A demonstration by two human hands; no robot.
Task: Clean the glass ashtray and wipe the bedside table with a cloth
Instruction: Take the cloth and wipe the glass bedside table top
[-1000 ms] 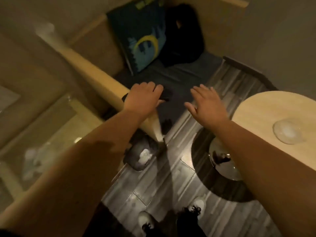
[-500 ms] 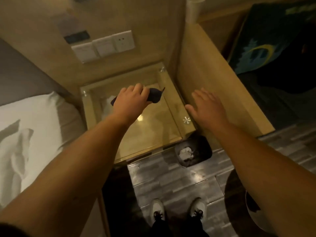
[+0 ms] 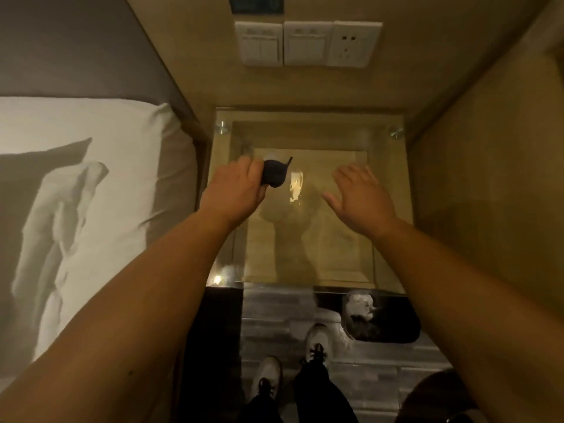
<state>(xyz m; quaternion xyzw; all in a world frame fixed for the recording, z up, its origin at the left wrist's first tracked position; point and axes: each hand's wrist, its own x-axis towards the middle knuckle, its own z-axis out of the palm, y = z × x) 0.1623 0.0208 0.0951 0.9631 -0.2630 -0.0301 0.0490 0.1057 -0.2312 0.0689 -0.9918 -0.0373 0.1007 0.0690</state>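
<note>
— Left hand (image 3: 235,190) is clenched round a dark cloth (image 3: 274,177), bunched, poking out past the knuckles, over the glass-topped bedside table (image 3: 308,254).

— And the right hand (image 3: 361,198)?

— Spread flat, fingers apart, holding nothing, above the glass. Bed (image 3: 91,178) to the left, bin (image 3: 381,320) on the floor just in front.

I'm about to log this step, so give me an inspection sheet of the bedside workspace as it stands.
Surface: glass-topped bedside table, bare, glare patch near the middle.
Job's things: dark cloth bunched in the left hand; ashtray not seen.
Clutter: nothing seen on the table.
Grips: left hand closed on the cloth; right hand open, fingers spread above the glass.
Cables: nothing seen.
Surroundings: white pillow at left; wall switches and socket above; black bin on the floor; the person's shoes.
</note>
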